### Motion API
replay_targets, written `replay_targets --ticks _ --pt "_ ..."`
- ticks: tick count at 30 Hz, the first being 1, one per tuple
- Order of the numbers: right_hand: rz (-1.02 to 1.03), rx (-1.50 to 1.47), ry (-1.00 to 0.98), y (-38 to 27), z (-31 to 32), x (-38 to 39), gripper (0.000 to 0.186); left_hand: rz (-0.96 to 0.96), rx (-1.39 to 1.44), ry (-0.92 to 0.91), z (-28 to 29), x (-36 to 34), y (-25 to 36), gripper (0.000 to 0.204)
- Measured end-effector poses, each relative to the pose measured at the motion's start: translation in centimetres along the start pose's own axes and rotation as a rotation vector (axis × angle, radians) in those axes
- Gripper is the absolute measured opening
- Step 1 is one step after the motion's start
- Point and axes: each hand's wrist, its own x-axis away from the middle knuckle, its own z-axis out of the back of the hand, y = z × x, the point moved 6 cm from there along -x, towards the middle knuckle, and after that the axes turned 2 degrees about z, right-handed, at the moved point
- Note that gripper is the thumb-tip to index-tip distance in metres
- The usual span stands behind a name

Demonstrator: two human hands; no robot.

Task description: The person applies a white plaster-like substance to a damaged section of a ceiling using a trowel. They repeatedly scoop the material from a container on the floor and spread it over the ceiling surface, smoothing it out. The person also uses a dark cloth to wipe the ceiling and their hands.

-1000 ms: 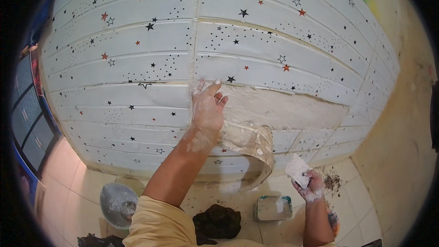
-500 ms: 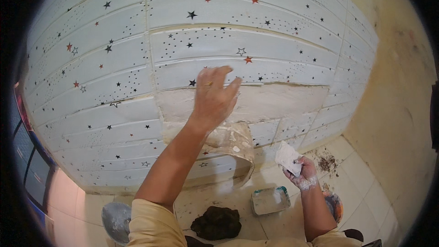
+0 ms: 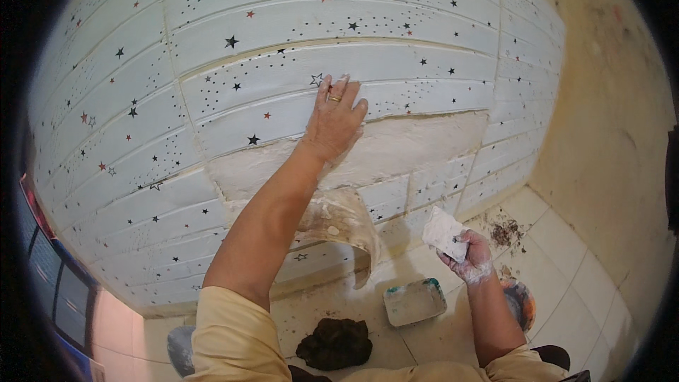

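Pressure needs spreading evenly across starred panelling (image 3: 424,79) beneath the open, empty left hand (image 3: 335,120); right hand (image 3: 475,257) clutches whitened slab (image 3: 443,231).

The left hand (image 3: 334,122) has shifted rightward — fingers (image 3: 351,92) now above the bare strip (image 3: 428,138).
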Motion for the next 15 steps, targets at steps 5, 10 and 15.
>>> replay_targets --ticks 5,10,15 --pt "0.008 -0.037 0.021 -0.4 -0.1 0.2 0.055 -0.074 -0.132 0.079 -1.1 -0.3 0.2 0.04" --pt "0.012 -0.03 0.0 -1.5 1.1 0.0 0.056 -0.064 0.018 0.004 1.3 -1.7 0.9 0.018" --pt "0.003 -0.093 -0.054 -1.2 -0.3 -1.4 0.058 0.103 0.131 -0.207 0.2 -3.1 -1.4 0.012"
